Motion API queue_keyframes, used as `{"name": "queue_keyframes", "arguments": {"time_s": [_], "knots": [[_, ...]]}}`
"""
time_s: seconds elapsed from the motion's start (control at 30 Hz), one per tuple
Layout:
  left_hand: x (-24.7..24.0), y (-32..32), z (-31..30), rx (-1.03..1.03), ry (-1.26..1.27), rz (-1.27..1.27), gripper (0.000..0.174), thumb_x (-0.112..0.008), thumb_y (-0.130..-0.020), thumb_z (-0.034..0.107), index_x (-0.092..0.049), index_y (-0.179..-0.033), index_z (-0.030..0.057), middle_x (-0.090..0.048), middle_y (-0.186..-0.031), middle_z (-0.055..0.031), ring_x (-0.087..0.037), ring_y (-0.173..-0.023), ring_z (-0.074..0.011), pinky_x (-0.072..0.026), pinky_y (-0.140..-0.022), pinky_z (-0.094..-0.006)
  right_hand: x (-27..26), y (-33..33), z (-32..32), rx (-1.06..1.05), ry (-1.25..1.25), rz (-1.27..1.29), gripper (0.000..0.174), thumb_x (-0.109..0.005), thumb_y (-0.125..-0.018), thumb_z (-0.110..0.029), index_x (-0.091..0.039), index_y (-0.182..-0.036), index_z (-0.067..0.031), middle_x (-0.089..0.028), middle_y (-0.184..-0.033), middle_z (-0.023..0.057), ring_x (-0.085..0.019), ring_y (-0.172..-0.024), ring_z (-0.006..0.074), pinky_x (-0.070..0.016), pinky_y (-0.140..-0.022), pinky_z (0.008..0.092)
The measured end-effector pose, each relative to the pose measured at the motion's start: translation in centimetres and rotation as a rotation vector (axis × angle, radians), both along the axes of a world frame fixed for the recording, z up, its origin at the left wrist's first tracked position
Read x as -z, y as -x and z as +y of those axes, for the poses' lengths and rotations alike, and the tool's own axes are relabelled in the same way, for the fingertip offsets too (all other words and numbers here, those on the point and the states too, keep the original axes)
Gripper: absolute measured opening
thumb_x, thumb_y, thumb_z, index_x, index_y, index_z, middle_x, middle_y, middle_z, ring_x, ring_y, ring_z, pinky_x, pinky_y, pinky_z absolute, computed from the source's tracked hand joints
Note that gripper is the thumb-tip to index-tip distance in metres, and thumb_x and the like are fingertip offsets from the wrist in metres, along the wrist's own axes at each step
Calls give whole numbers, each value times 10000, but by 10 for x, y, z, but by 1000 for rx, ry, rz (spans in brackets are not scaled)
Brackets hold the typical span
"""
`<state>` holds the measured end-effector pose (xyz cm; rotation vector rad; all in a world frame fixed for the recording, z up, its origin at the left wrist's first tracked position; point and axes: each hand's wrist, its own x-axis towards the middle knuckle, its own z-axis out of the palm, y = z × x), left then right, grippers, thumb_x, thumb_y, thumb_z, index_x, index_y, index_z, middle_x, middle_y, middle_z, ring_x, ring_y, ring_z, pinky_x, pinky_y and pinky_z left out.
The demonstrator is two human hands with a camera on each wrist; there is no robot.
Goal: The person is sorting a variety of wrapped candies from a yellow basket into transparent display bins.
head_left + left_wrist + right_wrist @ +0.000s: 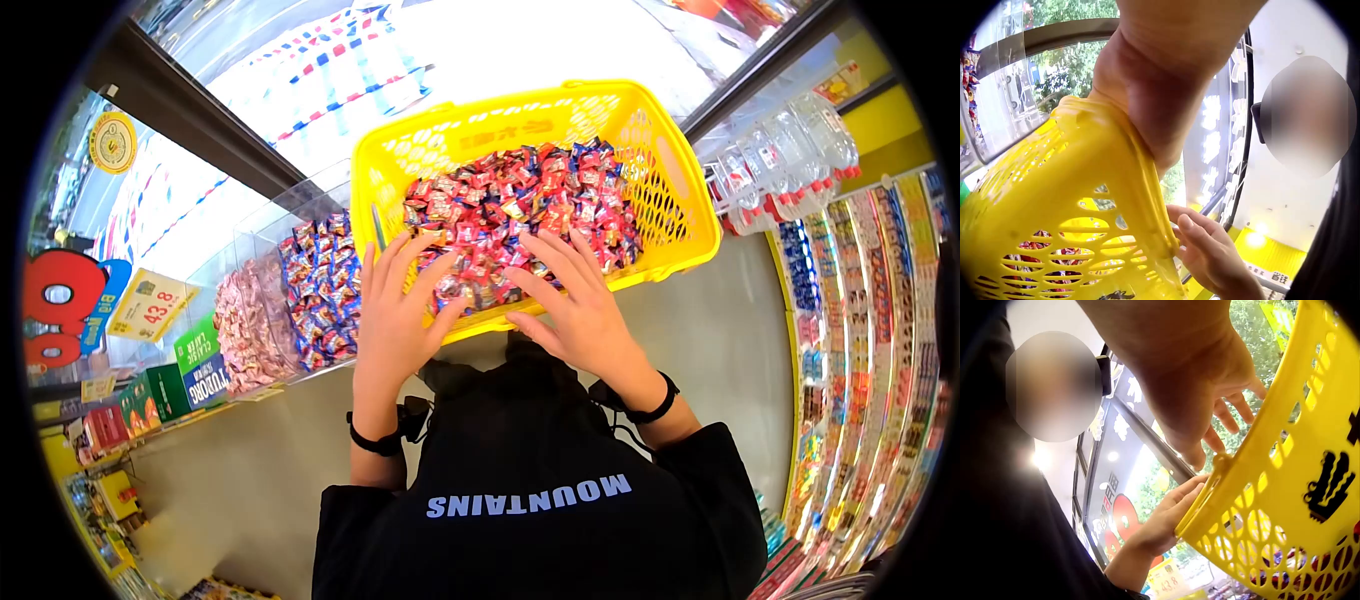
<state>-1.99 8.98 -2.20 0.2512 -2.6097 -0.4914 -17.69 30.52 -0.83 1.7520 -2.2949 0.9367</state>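
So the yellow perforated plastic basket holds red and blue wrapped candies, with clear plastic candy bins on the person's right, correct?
Not quite: the head view shows the clear plastic candy bins on the person's left. The yellow perforated plastic basket does hold red and blue wrapped candies.

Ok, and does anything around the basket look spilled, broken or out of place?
No, nothing stands out. The candies lie inside the basket, I see none spilled, and its visible rim shows no cracks.
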Motion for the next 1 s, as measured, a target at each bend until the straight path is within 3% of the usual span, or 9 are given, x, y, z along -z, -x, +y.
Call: {"name": "queue_keyframes", "arguments": {"time_s": [0.27,0.63,0.67,0.77,0.8,0.9,1.0], "knots": [[-3,10,21,-184,35,-48,508,-874,-888,279,-740,-1363,157,-625,-1505,-118,-549,-1449,-393,-380,-1250,-582,-3,49,25,-146,12,-37,456,-861,-883,-204,-721,-1300,-89,-587,-1547,168,-551,-1438,408,-362,-1264,614],[4,17,4,-114,-7,-31,404,-854,-914,296,-771,-1274,135,-649,-1470,-115,-559,-1431,-376,-358,-1257,-593,-44,83,4,-247,-139,149,442,-842,-906,-253,-713,-1304,-110,-610,-1501,158,-555,-1429,388,-389,-1247,612],[3,17,5,-104,-22,-17,394,-845,-914,328,-775,-1264,160,-646,-1458,-100,-552,-1429,-366,-329,-1262,-636,-52,90,-3,-287,-204,185,462,-838,-912,-275,-710,-1324,-111,-612,-1505,162,-549,-1442,384,-405,-1238,590],[7,15,1,-91,3,1,376,-840,-914,316,-781,-1253,163,-647,-1451,-94,-552,-1429,-355,-305,-1273,-642,-49,108,-39,-391,-259,151,492,-850,-904,-266,-707,-1354,-130,-581,-1581,138,-561,-1441,395,-429,-1237,554],[9,15,1,-95,-16,7,358,-835,-916,303,-783,-1238,158,-647,-1442,-91,-548,-1432,-354,-285,-1280,-650,-46,112,-53,-422,-312,166,509,-828,-932,-283,-695,-1397,-122,-577,-1585,167,-556,-1442,418,-446,-1224,533],[9,15,1,-91,-33,23,353,-834,-912,298,-780,-1230,155,-650,-1429,-89,-545,-1435,-356,-275,-1280,-661,-15,125,-99,-515,-503,119,597,-800,-965,-350,-637,-1491,-120,-555,-1600,196,-514,-1484,435,-441,-1235,528],[10,14,1,-94,-58,17,365,-828,-921,281,-785,-1273,195,-657,-1439,-78,-547,-1440,-366,-240,-1302,-653,20,129,-140,-444,-839,146,713,-773,-978,-447,-560,-1576,-122,-489,-1653,209,-446,-1537,450,-432,-1242,551]]}}
